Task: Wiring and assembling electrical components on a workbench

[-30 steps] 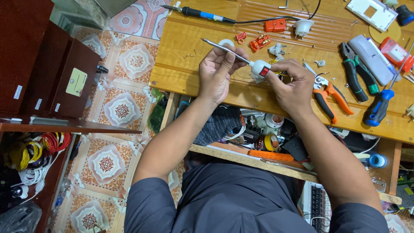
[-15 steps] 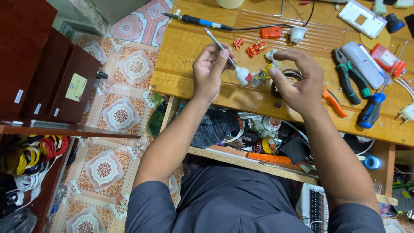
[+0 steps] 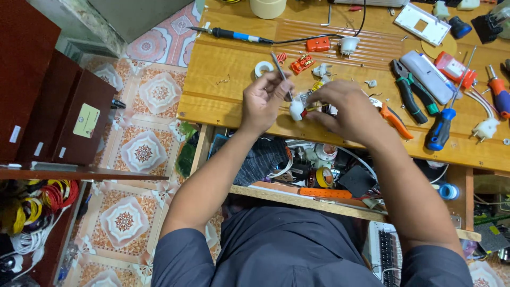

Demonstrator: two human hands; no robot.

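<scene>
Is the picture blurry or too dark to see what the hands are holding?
Head view: bright, even light, soft shadows only. The left hand and right hand look sharp; the small white part between them is tiny and half hidden. The wooden table edges bend slightly from the wide lens.

The workbench (image 3: 223, 101) is glowing honey-yellow wood. A white plug (image 3: 296, 109) is showing between the fingers — red at its edge. Pliers (image 3: 409, 93) are wearing black-and-green grips, one screwdriver (image 3: 441, 127) a blue handle, a connector block (image 3: 302, 64) bright orange-red. The floor tiles (image 3: 143, 151) are carrying pink-and-cream floral medallions.
</scene>
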